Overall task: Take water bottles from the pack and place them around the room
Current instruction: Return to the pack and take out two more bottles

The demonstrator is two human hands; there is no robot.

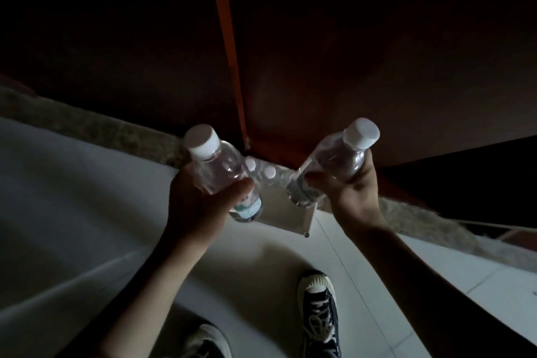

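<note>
My left hand (195,203) grips a clear water bottle (220,171) with a white cap, tilted, cap up and to the left. In my right hand (353,194) is a second clear water bottle (334,163), white cap pointing up and right. Between and below both hands sits the pack of bottles (266,173) on the floor against the wall; two white caps show. A white box or tray (287,213) lies under the pack, partly hidden by the bottles.
Dim room. A dark reddish wooden door or wall panel (290,52) with an orange vertical strip (229,46) stands ahead. A speckled stone threshold (96,125) runs along its base. Pale tiled floor (72,212) spreads below, with my two dark sneakers (318,317).
</note>
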